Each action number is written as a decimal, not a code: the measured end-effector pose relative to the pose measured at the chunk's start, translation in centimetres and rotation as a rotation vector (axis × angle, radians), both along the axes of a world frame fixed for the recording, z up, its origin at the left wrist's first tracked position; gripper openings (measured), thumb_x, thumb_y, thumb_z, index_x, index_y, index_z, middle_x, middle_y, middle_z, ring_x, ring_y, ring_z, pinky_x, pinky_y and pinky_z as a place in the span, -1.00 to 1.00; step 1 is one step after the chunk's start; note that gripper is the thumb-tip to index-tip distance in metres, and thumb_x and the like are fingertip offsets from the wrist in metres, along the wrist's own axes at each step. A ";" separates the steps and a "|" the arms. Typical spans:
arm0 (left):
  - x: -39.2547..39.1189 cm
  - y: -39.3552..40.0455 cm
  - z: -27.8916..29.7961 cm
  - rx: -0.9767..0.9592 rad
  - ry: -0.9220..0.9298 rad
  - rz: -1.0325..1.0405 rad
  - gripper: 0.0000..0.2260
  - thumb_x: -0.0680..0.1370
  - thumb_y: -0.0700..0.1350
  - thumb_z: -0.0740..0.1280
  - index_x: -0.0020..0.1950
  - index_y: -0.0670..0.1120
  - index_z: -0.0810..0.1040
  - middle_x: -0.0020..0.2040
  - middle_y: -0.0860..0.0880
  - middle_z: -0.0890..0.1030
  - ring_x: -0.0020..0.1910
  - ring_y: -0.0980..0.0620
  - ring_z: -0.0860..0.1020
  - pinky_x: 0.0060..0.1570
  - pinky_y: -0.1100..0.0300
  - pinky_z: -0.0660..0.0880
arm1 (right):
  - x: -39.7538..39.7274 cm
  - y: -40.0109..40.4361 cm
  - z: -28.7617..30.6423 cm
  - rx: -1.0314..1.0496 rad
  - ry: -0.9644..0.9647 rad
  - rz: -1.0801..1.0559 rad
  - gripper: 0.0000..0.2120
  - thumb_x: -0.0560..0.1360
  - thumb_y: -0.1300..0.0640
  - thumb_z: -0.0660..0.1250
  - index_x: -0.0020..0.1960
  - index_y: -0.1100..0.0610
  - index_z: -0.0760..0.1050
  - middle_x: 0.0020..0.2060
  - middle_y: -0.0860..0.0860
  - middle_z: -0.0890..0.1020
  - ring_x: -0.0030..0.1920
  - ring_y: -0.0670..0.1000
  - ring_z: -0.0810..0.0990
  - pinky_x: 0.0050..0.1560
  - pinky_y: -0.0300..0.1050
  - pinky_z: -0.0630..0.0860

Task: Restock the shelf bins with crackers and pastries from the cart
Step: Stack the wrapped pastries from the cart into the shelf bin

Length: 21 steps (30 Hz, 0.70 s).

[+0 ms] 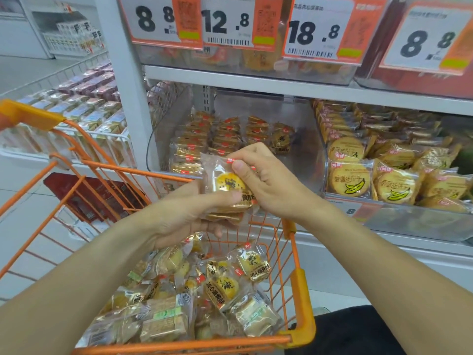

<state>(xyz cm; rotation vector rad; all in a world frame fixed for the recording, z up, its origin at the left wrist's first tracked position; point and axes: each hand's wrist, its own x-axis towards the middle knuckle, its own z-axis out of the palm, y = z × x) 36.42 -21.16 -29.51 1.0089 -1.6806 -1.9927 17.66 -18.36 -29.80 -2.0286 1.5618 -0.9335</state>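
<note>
Both hands hold a small stack of wrapped egg-yolk pastry packets (222,184) above the orange cart (298,290). My left hand (189,216) supports the stack from below and the left. My right hand (266,180) pinches the top packet at its upper right corner. Many more wrapped pastries and crackers (194,298) lie loose in the cart's basket. Straight behind the hands, a clear shelf bin (307,139) holds rows of the same pastries (225,137) in its left and middle part.
To the right, another clear bin holds banana cracker packets (391,172). Price cards (225,21) hang from the shelf above. A white shelf post (128,98) stands left of the bin, with a wire rack of boxed goods (84,106) beyond it.
</note>
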 end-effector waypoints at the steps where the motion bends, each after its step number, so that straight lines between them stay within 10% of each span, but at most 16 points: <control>1: 0.3 0.1 -0.3 -0.006 0.003 -0.024 -0.63 0.47 -0.10 0.48 0.24 -0.11 0.53 0.11 -0.26 0.66 0.09 -0.31 0.62 -0.25 0.12 0.54 | -0.1 0.2 0.2 0.006 0.022 0.017 -0.72 0.70 0.01 0.13 0.27 0.06 0.54 0.08 0.00 0.51 0.16 -0.11 0.46 0.21 -0.23 0.41; 7: 1.0 -0.4 -0.6 -0.157 -0.104 -0.060 -0.23 0.30 -0.14 0.59 0.44 0.01 0.33 0.18 -0.07 0.65 0.12 -0.05 0.65 0.00 0.03 0.61 | -1.8 0.7 1.7 0.213 -0.149 0.105 -0.84 0.58 0.09 0.39 0.12 0.14 0.57 -0.04 0.03 0.64 -0.03 -0.06 0.61 0.05 -0.05 0.56; 11: 1.5 -0.4 -0.1 -0.398 -0.278 -0.122 -0.08 0.20 0.11 0.62 0.49 0.14 0.28 0.30 0.18 0.54 0.32 0.20 0.48 0.39 0.01 0.37 | -2.8 1.8 2.3 0.414 -0.069 0.201 -0.23 0.36 0.06 0.62 0.46 0.01 0.32 0.33 -0.09 0.48 0.27 -0.20 0.50 0.27 -0.31 0.46; 16: 0.5 0.2 0.0 -0.495 -0.267 -0.121 -0.12 0.26 0.05 0.65 0.50 0.12 0.31 0.29 0.23 0.56 0.27 0.26 0.51 0.34 0.11 0.42 | -2.2 2.4 1.7 0.337 0.181 0.202 0.10 0.19 -0.05 0.71 0.56 -0.07 0.15 0.38 -0.18 0.43 0.32 -0.15 0.46 0.37 -0.14 0.43; 21: -0.8 1.0 0.6 -0.569 -0.066 0.210 -0.38 0.27 -0.08 0.58 0.30 0.01 0.50 0.12 0.17 0.63 0.05 0.19 0.65 -0.05 0.36 0.57 | -2.7 2.5 1.7 0.000 0.085 0.088 -0.15 0.25 0.03 0.67 0.42 0.03 0.33 0.22 -0.09 0.54 0.19 -0.09 0.55 0.19 -0.08 0.53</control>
